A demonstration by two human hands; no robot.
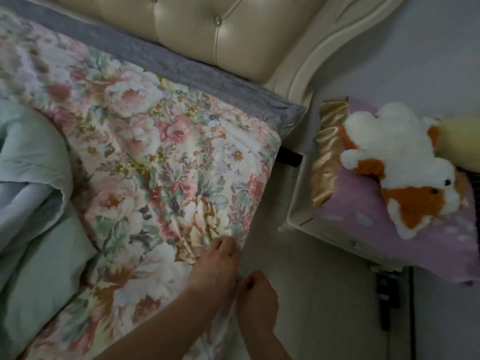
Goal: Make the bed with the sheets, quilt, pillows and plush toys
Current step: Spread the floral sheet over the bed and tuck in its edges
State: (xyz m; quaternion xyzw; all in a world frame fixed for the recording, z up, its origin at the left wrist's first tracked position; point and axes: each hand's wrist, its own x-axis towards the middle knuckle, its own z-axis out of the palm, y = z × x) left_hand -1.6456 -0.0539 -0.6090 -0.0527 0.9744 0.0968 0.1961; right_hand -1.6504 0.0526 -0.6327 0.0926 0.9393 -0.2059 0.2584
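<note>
A floral sheet (161, 157) covers the mattress up to its right corner. My left hand (215, 266) lies on the sheet at the bed's right edge, fingers bent into the fabric. My right hand (257, 300) is just beside it, gripping the sheet's hanging edge. A pale green quilt (33, 193) is bunched on the left of the bed. On the nightstand at the right sits a white and orange plush toy (397, 167) on a purple pillow (389, 229) with a gold satin end.
A grey pad (181, 66) shows along the cream tufted headboard (207, 29). The cream nightstand (301, 203) stands close to the bed, leaving a narrow strip of pale floor (311, 294). A yellow object (462, 141) lies at the far right.
</note>
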